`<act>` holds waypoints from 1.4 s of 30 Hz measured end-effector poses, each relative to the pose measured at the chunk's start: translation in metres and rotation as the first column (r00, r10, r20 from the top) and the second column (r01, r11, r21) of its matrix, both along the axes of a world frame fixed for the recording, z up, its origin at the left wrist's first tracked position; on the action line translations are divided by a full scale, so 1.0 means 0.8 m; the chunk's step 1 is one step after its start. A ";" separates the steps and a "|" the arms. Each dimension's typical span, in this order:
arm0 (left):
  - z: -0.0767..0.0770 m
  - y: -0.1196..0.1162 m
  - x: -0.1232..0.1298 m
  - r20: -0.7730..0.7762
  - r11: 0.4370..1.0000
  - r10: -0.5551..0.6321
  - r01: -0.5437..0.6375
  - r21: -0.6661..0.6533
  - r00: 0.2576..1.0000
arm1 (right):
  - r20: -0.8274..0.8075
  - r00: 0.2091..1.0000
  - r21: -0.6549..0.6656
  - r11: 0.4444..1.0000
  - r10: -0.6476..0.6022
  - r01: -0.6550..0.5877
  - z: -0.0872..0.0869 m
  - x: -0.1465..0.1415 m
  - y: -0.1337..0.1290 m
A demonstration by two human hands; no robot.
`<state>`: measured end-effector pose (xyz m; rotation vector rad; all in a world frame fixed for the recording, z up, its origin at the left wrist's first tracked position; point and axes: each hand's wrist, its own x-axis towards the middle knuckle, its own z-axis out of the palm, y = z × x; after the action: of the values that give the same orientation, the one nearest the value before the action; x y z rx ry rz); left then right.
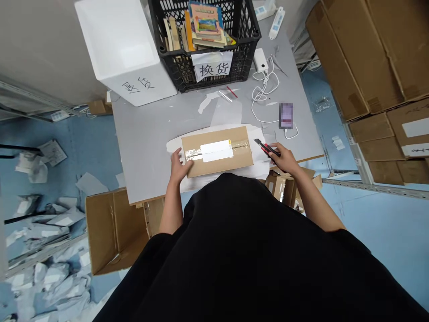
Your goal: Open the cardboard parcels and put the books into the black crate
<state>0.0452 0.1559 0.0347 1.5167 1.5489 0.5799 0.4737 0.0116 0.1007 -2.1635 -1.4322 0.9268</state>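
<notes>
A flat brown cardboard box (194, 167) lies near the front edge of the grey table. Clear tape runs along its top, and a white label (217, 151) sits across the middle. My left hand (179, 166) grips the box's left end, thumb on top and fingers along the side. To the right of the box, my right hand (283, 157) is closed around a box cutter (267, 148) in black and red, its blade pointing left toward the box without touching it. White paper (259, 171) lies beneath the box.
At the back stand a white bin (134, 85) and a black crate (211, 76) of books. A phone (286, 115) with a white cable lies at right. An open carton (115, 228) stands front left; stacked cartons (368, 53) rise at right. Packages (56, 277) cover the floor at left.
</notes>
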 end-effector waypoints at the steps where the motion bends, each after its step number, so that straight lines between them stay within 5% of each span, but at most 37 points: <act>1: 0.007 -0.003 0.010 -0.091 0.990 0.002 0.011 0.138 0.996 | -0.124 0.991 0.006 0.999 -0.040 0.041 -0.008 -0.002 -0.002; 3: 0.020 -0.012 0.037 -0.230 0.923 -0.052 0.134 0.361 0.972 | -0.299 0.951 -0.001 0.996 -0.085 0.089 -0.021 -0.007 -0.001; 5: 0.032 -0.021 0.070 -0.309 0.849 -0.177 0.304 0.433 0.934 | -0.392 0.914 0.001 0.993 -0.105 0.115 -0.028 -0.012 0.006; 9: 0.039 -0.037 0.129 -0.418 0.749 -0.368 0.531 0.396 0.831 | -0.436 0.894 0.038 0.991 -0.102 0.131 -0.029 -0.010 0.025; 13: 0.036 -0.045 0.156 -0.478 0.701 -0.468 0.642 0.312 0.743 | -0.442 0.894 0.024 0.996 -0.070 0.090 -0.027 -0.002 0.033; 42: 0.028 -0.043 0.160 -0.423 0.734 -0.493 0.624 0.267 0.761 | -0.340 0.940 -0.015 0.999 -0.038 0.035 -0.022 -0.005 0.028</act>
<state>0.1730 0.1214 0.0569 2.3824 1.1172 0.2886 0.4696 0.0344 0.0831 -1.9097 -1.2165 1.2249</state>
